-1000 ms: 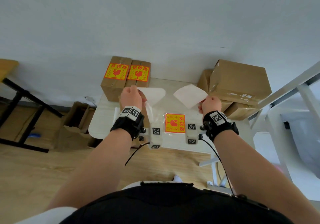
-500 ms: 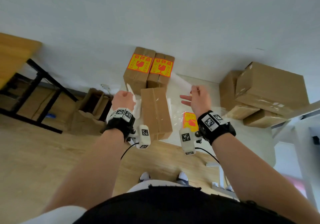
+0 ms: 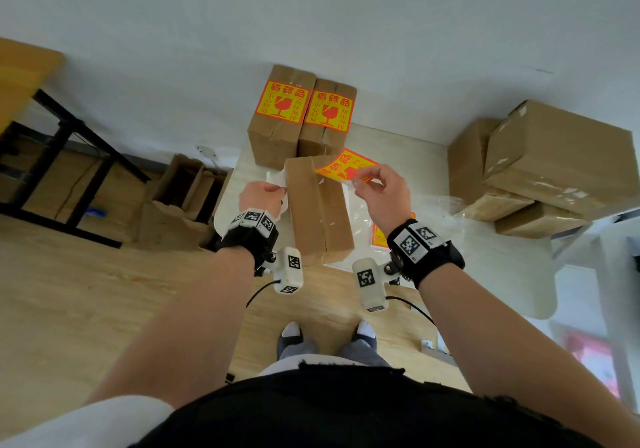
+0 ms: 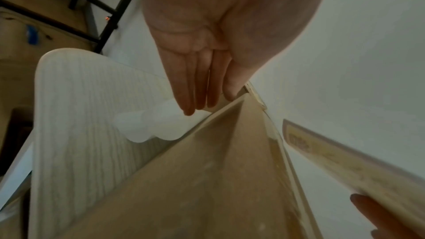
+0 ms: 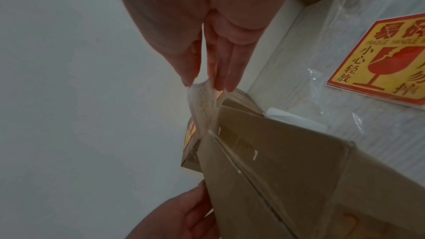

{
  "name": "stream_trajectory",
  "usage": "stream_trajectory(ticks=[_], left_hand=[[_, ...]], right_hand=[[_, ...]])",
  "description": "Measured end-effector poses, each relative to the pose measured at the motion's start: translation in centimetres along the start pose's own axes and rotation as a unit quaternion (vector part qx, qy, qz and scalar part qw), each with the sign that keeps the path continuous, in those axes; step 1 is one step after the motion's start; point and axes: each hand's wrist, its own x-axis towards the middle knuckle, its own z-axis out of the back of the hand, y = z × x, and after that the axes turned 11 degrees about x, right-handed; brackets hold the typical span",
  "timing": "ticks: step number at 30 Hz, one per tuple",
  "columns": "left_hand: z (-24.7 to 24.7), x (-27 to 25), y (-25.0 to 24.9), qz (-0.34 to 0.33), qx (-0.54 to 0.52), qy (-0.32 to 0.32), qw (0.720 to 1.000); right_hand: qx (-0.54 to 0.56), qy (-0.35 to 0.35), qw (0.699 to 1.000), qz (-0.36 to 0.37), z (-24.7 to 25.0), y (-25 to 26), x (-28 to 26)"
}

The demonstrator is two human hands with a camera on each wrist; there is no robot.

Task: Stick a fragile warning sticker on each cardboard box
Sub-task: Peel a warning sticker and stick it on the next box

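Observation:
A plain cardboard box (image 3: 318,219) lies lengthwise on the white table (image 3: 485,274). My right hand (image 3: 360,179) pinches an orange and yellow fragile sticker (image 3: 346,170) by its near edge, printed side up, over the box's far end. In the right wrist view the sticker (image 5: 202,104) hangs edge-on between thumb and fingers of that hand (image 5: 202,81). My left hand (image 3: 277,189) rests at the box's left side and pinches the white backing sheet (image 3: 276,178); the left wrist view shows its fingers (image 4: 190,101) straight along the box (image 4: 207,179). Two boxes (image 3: 277,118) (image 3: 329,118) behind carry stickers.
A stack of spare stickers in a clear bag (image 5: 379,61) lies on the table right of the box. Plain cardboard boxes (image 3: 536,170) are piled at the right. An open carton (image 3: 183,198) and a black-framed table (image 3: 69,142) stand on the floor at left.
Both hands held white-looking sheets apart above the table; now the right hand has lowered the sticker, printed side up, over the plain box, and the left has dropped beside it.

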Motion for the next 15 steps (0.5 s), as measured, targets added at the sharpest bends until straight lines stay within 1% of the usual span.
stream_trajectory(ticks=[2,4,7,9,11,13,15], left_hand=[[0.1,-0.1,0.1,0.005,0.001,-0.002,1.000],[0.0,-0.3,0.0,-0.004,-0.008,-0.025,1.000],[0.2,-1.2,-0.7,-0.048,-0.039,-0.075,0.995],[0.5,-2.4,-1.7,-0.075,-0.097,-0.075,0.990],[0.7,-3.7,-2.9,-0.075,-0.148,-0.017,0.986],[0.9,-4.5,-4.0,-0.063,-0.160,0.063,0.983],[1.0,-4.8,-4.6,-0.049,-0.157,0.109,0.980]], right_hand=[[-0.001,0.006,1.000,0.003,0.0,0.2,-0.2],[0.010,0.010,1.000,0.005,0.0,0.3,-0.1],[0.026,0.017,0.999,0.008,-0.1,0.7,0.0],[0.033,0.027,0.999,0.007,-0.3,0.8,0.0],[0.042,0.041,0.998,0.010,-0.7,0.8,-0.1],[0.050,0.056,0.997,0.012,-1.0,1.1,-0.3],[0.055,0.073,0.996,0.017,-1.1,1.6,-0.8]])
